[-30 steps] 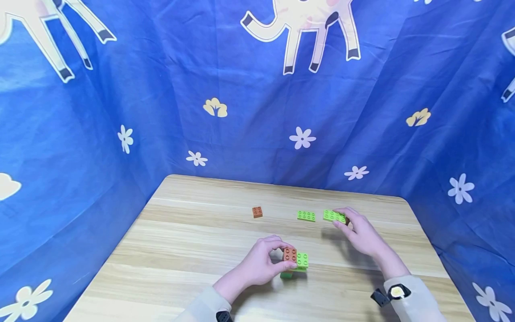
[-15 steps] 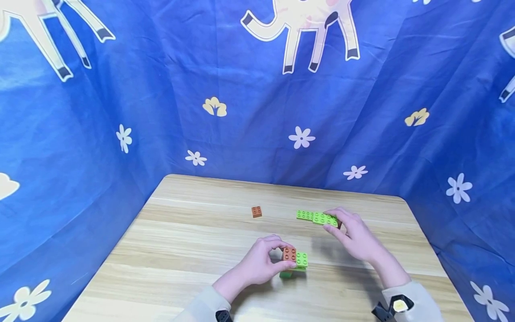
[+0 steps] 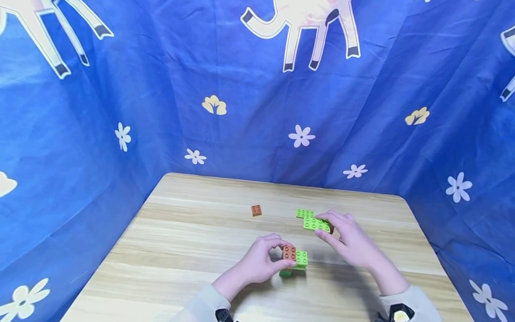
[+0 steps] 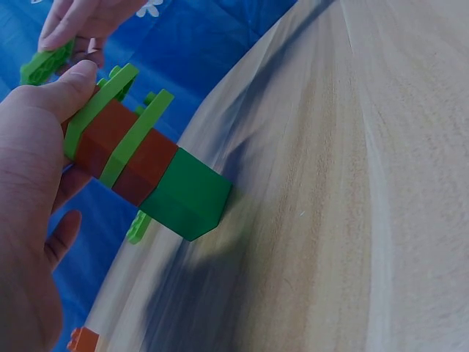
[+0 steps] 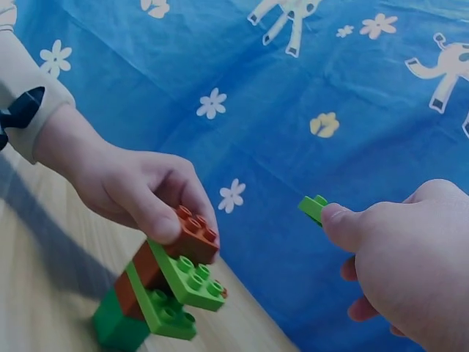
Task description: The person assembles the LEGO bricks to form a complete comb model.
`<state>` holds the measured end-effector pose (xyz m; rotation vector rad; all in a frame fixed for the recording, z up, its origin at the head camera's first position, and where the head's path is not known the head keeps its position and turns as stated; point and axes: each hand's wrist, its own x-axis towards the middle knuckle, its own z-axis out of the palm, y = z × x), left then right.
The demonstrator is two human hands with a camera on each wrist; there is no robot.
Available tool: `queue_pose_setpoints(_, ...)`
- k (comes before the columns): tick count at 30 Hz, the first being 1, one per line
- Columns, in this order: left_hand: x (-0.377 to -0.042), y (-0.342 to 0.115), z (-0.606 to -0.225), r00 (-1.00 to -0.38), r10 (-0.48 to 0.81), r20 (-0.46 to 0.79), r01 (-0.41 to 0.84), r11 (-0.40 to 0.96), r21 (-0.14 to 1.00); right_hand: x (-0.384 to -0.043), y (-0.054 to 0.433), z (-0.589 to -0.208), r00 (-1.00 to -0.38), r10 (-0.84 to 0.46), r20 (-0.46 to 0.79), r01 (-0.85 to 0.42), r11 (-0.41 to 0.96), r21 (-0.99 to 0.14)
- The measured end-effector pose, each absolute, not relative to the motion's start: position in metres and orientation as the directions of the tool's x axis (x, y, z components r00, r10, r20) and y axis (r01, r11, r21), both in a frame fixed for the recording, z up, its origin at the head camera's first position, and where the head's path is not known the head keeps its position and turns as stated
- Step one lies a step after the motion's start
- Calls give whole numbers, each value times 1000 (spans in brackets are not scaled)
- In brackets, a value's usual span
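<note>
My left hand (image 3: 261, 263) grips the top reddish-brown brick (image 3: 289, 252) of a toy-brick stack, thumb on the near side, fingers behind. In the left wrist view the stack rises from a dark green brick (image 4: 189, 194) at its foot, through brown bricks alternating with thin light green bricks (image 4: 138, 139). Those light green bricks jut out to one side, as the right wrist view shows, with studs (image 5: 198, 275) on top. Beyond the stack, my right hand (image 3: 354, 241) pinches another thin light green brick (image 3: 315, 223) by its right end, studs up.
A loose light green brick (image 3: 303, 213) lies behind the held one, partly overlapped by it in the head view. Farther left on the wooden table (image 3: 193, 223) is a small brown brick (image 3: 256, 210). A blue patterned cloth (image 3: 249, 112) surrounds the table's back and sides.
My right hand has brought the light green brick leftward and nearer, past the loose green brick toward the stack. The left hand and the stack have stayed in place.
</note>
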<state>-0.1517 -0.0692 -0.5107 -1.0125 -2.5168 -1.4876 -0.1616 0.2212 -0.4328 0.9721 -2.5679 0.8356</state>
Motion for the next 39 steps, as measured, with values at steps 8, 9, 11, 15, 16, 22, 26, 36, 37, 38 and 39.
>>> queue_pose_setpoints(8, -152, -69, -511, -783, 511, 355, 557, 322, 766, -152, 208, -434, -718, -545, 433, -695, 580, -424)
queue_pose_setpoints(9, -152, -69, -511, -785, 511, 351, 555, 326, 765, -151, 206, -435, -715, -549, 432, -699, 578, -422)
queue_pose_setpoints(11, -152, -69, -511, -788, 509, 346, 553, 338, 762, -148, 202, -437, -707, -560, 431, -706, 579, -407)
queue_pose_setpoints(15, -152, -70, -511, -791, 508, 341, 550, 345, 761, -144, 194, -442, -696, -576, 428, -717, 572, -398)
queue_pose_setpoints(16, -153, -70, -511, -790, 509, 342, 551, 345, 760, -143, 193, -443, -695, -577, 429, -719, 571, -398)
queue_pose_setpoints(22, -154, -69, -513, -780, 513, 359, 565, 330, 756, -139, 185, -452, -690, -580, 433, -723, 565, -397)
queue_pose_setpoints(26, -154, -69, -514, -776, 514, 366, 570, 324, 755, -137, 183, -457, -679, -589, 438, -734, 559, -386)
queue_pose_setpoints(36, -155, -69, -512, -789, 510, 342, 552, 343, 760, -136, 183, -466, -655, -612, 443, -755, 538, -374)
queue_pose_setpoints(37, -155, -69, -512, -788, 510, 344, 552, 341, 761, -136, 183, -467, -655, -613, 442, -755, 538, -374)
queue_pose_setpoints(38, -155, -69, -512, -787, 511, 345, 553, 338, 762, -136, 183, -467, -655, -614, 441, -755, 538, -374)
queue_pose_setpoints(39, -155, -69, -512, -787, 512, 345, 553, 335, 763, -136, 183, -468, -655, -615, 439, -756, 538, -374)
